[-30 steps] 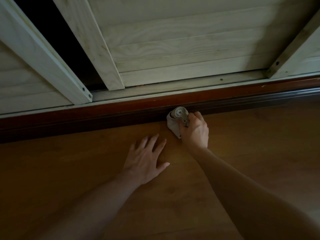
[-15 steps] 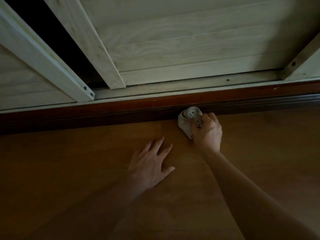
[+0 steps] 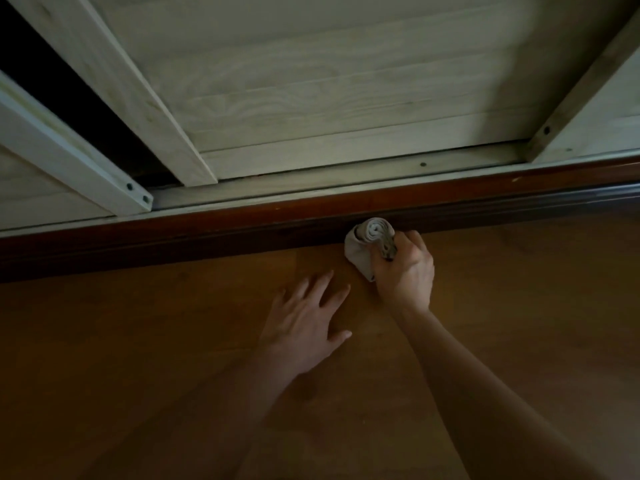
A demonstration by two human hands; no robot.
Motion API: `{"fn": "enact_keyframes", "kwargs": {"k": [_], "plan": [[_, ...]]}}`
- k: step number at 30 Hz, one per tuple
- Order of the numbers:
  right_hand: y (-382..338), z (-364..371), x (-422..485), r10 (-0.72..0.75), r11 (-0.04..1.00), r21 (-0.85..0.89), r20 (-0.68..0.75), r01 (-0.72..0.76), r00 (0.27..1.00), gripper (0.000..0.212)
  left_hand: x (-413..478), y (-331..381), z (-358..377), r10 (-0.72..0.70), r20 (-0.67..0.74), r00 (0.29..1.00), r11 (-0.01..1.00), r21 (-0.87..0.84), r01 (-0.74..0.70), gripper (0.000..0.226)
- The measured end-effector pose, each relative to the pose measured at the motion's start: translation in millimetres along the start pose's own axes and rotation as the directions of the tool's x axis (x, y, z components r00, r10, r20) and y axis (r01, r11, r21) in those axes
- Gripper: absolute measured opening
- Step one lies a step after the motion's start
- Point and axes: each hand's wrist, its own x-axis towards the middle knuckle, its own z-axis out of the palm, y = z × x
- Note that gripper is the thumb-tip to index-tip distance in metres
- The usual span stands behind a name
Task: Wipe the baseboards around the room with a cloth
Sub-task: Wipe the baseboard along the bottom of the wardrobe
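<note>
Right of the frame's centre, the right hand (image 3: 405, 277) grips a rolled grey cloth (image 3: 365, 242), fingers curled round it, and presses its end against the dark red-brown baseboard (image 3: 207, 233) where that meets the wooden floor (image 3: 138, 341). Just below and to the left, the left hand (image 3: 304, 323) lies flat on the floor with fingers spread, holding nothing, apparently as a prop. Pale wooden sliding doors (image 3: 311, 81) fill the upper half of the frame. Wiping is plainly under way, the cloth well past the middle of the visible strip. No sheen or dust line shows which side is already wiped. Baseboard runs out at both the left and right edges of the frame, and the rest of the room is out of view, so I judge that much of the job is left.
</note>
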Motion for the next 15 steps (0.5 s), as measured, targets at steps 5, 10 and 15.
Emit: {"fn": "enact_keyframes", "kwargs": {"k": [5, 10, 15], "plan": [[3, -4, -2, 0.040, 0.998, -0.053, -0.048, -0.043, 0.998, 0.023, 12, -8, 3, 0.056, 0.012, 0.998, 0.998, 0.009, -0.056, 0.077], [-8, 1, -2, -0.024, 0.996, -0.088, 0.003, 0.024, 1.000, 0.020, 12, -12, 10, 0.082, -0.029, 0.996, 0.996, 0.027, -0.081, 0.076], [2, -9, -1, 0.107, 0.987, -0.104, -0.111, -0.119, 0.988, 0.022, 12, -15, 9, 0.112, -0.024, 0.993, 0.993, 0.033, -0.111, 0.075]]}}
